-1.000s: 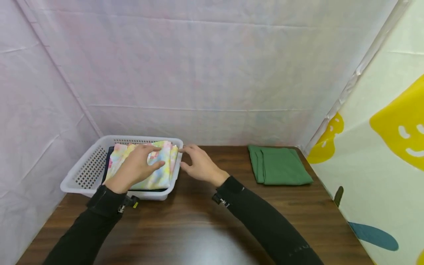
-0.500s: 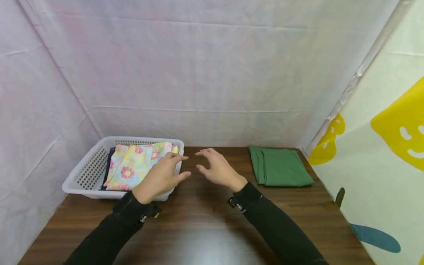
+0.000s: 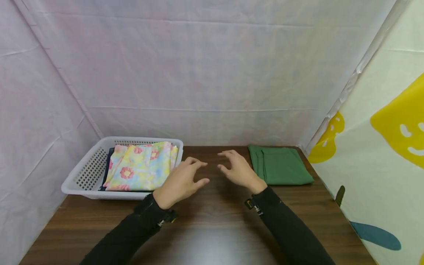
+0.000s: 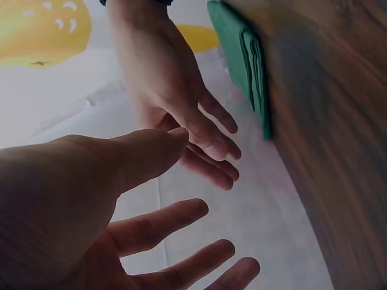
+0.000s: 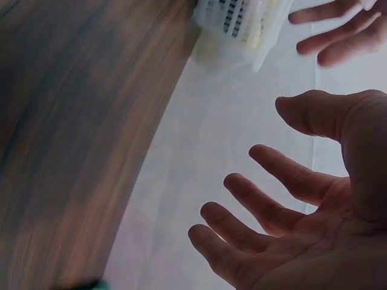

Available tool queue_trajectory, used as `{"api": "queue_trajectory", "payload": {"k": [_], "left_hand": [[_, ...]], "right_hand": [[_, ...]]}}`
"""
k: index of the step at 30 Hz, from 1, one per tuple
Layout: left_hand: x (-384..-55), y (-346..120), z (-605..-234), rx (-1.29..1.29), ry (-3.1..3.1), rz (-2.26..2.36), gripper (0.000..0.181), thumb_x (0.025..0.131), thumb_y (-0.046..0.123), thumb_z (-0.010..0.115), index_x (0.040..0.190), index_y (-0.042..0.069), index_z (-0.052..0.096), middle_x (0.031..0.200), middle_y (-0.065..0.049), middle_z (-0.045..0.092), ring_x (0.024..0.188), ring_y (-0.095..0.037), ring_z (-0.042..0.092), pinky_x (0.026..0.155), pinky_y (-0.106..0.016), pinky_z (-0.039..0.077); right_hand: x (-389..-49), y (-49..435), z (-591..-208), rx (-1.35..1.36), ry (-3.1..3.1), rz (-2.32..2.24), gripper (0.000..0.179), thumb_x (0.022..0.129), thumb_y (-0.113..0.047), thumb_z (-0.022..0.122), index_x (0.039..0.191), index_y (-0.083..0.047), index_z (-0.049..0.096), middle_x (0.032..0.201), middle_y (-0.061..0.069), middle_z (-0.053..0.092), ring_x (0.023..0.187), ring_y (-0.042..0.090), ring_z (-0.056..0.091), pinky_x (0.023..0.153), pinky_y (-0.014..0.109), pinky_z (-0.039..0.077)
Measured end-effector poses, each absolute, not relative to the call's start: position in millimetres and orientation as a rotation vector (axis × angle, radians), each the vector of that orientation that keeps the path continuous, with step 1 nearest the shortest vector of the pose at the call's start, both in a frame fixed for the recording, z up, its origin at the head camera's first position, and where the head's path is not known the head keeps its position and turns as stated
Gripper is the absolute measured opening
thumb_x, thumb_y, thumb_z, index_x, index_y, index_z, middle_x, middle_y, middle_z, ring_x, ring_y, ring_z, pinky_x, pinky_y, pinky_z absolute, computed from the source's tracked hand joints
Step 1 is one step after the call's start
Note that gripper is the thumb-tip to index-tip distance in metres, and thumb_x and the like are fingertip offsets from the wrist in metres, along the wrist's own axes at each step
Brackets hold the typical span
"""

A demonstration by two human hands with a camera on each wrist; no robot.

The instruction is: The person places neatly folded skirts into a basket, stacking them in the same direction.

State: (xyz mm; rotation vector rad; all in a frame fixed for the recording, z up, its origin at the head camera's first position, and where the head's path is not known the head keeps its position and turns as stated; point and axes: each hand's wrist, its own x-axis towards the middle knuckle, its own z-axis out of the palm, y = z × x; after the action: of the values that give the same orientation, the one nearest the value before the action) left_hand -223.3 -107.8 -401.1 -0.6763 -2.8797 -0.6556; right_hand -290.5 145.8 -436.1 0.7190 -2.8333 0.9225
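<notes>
Above the table, my left hand (image 3: 180,183) is held just right of the basket, fingers spread and nothing in them. My right hand (image 3: 241,171) hovers left of the folded green cloth (image 3: 285,166), its fingers loosely extended and bare. The two palms face each other across a small gap. In the white plastic basket (image 3: 87,172) at the left lies a folded floral cloth (image 3: 139,165) in yellow, pink and blue, over a dark folded cloth (image 3: 108,165). The right wrist view shows the spread fingers (image 5: 266,205) of my right hand, with a corner of the basket beyond.
The brown wooden table (image 3: 205,224) stands against a white fabric wall (image 3: 198,73) at the back. More white fabric hangs at the left. On the right is a pale curtain (image 3: 371,154) printed with yellow smiling shapes.
Both hands have moved right, away from the basket; the left hand was over the floral cloth and the right at the basket's rim. The basket, its cloths and the green cloth stay put.
</notes>
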Motion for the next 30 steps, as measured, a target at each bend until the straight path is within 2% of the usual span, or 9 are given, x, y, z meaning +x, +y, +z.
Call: {"api": "queue_trajectory", "payload": {"k": [5,14,23,30], "left_hand": [[-222,-94,-404,-0.694,-2.910,-0.697,0.058,0.109,0.039,0.086,0.160,0.015,0.071,0.160,-0.021,0.067,0.130,-0.042,0.073,0.096,-0.058,0.065],[-223,-72,-414,-0.722,-2.943,-0.753,0.058,0.110,0.043,0.084,0.162,0.020,0.071,0.162,-0.017,0.066,0.140,-0.043,0.070,0.110,-0.068,0.062],[-229,-52,-433,-0.816,-2.946,-0.786,0.057,0.111,0.041,0.083,0.161,0.016,0.071,0.159,-0.016,0.068,0.140,-0.043,0.069,0.110,-0.067,0.061],[-233,-36,-442,-0.856,-2.963,-0.744,0.056,0.111,0.041,0.083,0.161,0.018,0.071,0.159,-0.014,0.069,0.142,-0.041,0.069,0.113,-0.068,0.061]], "right_hand": [[-293,170,-440,0.629,-2.848,0.894,0.052,0.117,-0.024,0.075,0.164,-0.006,0.064,0.168,0.028,0.058,0.151,0.049,0.064,0.119,0.068,0.058],[-298,214,-448,0.441,-2.911,0.837,0.055,0.118,-0.024,0.072,0.167,-0.001,0.060,0.171,0.035,0.053,0.155,0.057,0.058,0.123,0.074,0.053],[-297,255,-453,0.252,-3.021,0.804,0.061,0.120,-0.024,0.068,0.169,0.007,0.053,0.173,0.042,0.045,0.158,0.064,0.048,0.127,0.078,0.047],[-300,282,-463,0.135,-3.108,0.775,0.067,0.120,-0.031,0.066,0.171,0.009,0.049,0.172,0.046,0.042,0.158,0.072,0.040,0.128,0.083,0.041]]}}
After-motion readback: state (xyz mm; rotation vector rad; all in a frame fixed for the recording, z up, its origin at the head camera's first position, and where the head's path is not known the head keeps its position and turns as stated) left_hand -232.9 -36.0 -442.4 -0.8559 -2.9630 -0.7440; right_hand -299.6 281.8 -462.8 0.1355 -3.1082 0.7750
